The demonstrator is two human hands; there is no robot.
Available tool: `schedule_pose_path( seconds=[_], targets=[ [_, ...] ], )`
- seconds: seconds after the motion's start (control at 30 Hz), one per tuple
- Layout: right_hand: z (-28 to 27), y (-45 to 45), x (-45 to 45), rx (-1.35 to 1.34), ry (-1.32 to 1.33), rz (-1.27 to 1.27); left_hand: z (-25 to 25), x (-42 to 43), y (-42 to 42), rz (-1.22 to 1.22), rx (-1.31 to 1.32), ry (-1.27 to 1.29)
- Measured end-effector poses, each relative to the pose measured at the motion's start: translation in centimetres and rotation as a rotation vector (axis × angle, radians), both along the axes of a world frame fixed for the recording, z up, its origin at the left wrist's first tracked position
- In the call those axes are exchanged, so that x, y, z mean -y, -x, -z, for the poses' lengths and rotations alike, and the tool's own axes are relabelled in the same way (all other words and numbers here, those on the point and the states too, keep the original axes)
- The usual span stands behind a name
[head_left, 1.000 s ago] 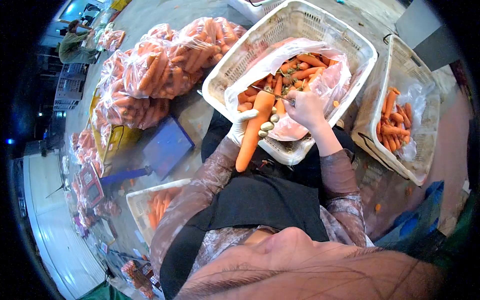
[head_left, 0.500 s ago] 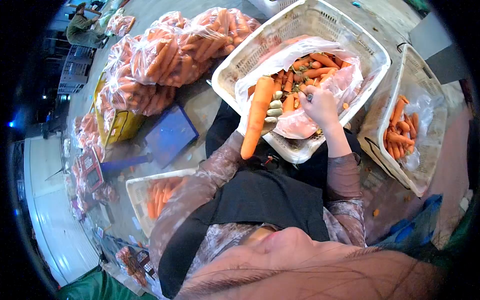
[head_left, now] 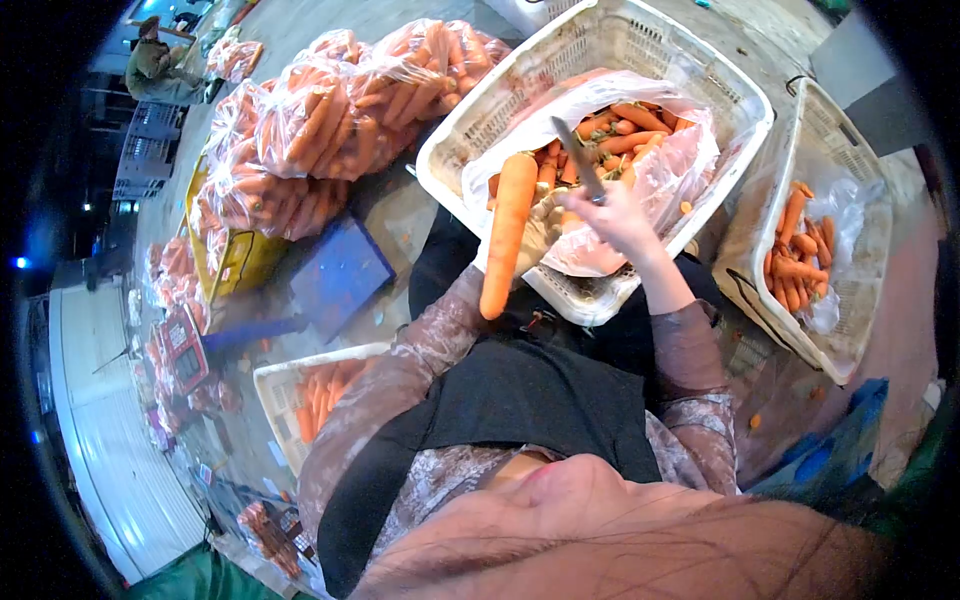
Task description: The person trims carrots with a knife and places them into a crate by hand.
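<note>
My left hand (head_left: 538, 238), in a pale glove, is closed around a long, thick carrot (head_left: 510, 235). The carrot stands nearly upright in view, its thinner end toward my body. Close beside it my right hand (head_left: 618, 218) grips a knife (head_left: 580, 162), whose dark blade points up and away over the crate. Both hands are above the near side of a white plastic crate (head_left: 752, 130) in front of me. Inside the crate lies an open pinkish plastic bag (head_left: 692, 155) with many carrots (head_left: 640, 115) and cut tops in it.
To the right stands another crate (head_left: 845, 345) with carrots and clear plastic. Bagged carrots (head_left: 310, 125) are piled at the left by a yellow crate (head_left: 245, 262). A blue scale platform (head_left: 345, 270) and a smaller crate (head_left: 275, 385) sit nearer me. A person (head_left: 160, 65) is far off.
My right hand has turned and shifted slightly down and left, so the knife blade now points upward. My left hand still holds the carrot in nearly the same place.
</note>
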State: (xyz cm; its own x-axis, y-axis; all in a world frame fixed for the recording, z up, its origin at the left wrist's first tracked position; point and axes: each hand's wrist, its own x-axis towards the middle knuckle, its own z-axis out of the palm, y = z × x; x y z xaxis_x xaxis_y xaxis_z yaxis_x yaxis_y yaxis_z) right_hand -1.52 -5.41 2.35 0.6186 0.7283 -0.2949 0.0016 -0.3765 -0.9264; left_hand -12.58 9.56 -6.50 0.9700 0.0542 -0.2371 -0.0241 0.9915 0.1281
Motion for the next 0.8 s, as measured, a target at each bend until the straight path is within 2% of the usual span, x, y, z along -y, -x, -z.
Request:
schedule_pose_path(
  seconds=[0.07,0.13,0.2,0.27,0.33,0.37,0.4,0.47,0.5,0.53,0.57,0.6,0.7,0.77,0.8],
  targets=[
    [-1.3,1.4,-0.8,-0.214,0.036,-0.128,-0.3,0.7,-1.6,-0.068,-0.156,-0.197],
    [-0.3,2.5,-1.5,-0.236,-0.145,-0.014,-0.6,0.7,-3.0,-0.085,-0.228,-0.393],
    [0.2,0.5,-0.3,-0.400,-0.337,0.177,-1.3,0.0,-5.1,-0.062,-0.236,-0.627],
    [-0.8,-1.6,0.9,-0.454,-0.613,0.462,-2.0,-1.5,-7.6,0.049,-0.123,-0.989],
    [-1.3,-4.8,4.1,-0.430,-0.877,0.734,1.2,-3.9,-8.4,0.284,-0.118,-1.689],
    [-1.0,-7.0,5.1,-0.439,-1.008,1.074,2.8,-5.1,-8.8,0.374,-0.095,-2.019],
    [0.2,-8.8,8.3,-0.344,-0.966,1.138,2.7,-5.6,-8.7,0.660,-0.088,-2.407],
    [-1.8,-8.2,9.8,-0.334,-1.165,1.071,-1.5,-5.6,-8.1,0.931,-0.219,-2.603],
    [-1.8,-7.8,9.6,-0.326,-1.126,1.078,-0.9,-6.5,-8.1,0.281,-0.079,-2.707],
    [-1.9,-7.3,8.9,-0.320,-1.085,1.085,-1.5,-7.6,-8.7,0.068,0.071,-2.494],
    [-2.0,-6.8,8.3,-0.382,-1.032,1.061,-0.6,-9.0,-9.3,0.278,-0.394,-1.789],
    [-1.8,-6.5,7.9,-0.415,-0.998,1.001,-0.5,-11.2,-11.1,0.329,-0.409,-2.090],
    [-3.1,-5.5,6.8,-0.399,-0.928,0.966,2.0,-14.4,-13.7,0.267,-0.453,-2.058],
    [-3.1,-5.4,6.9,-0.447,-0.974,0.798,4.1,-15.4,-14.3,0.185,-0.501,-2.023],
    [-3.3,-5.2,6.9,-0.453,-0.978,0.798,5.1,-14.9,-14.4,0.187,-0.505,-2.029]
  ],
)
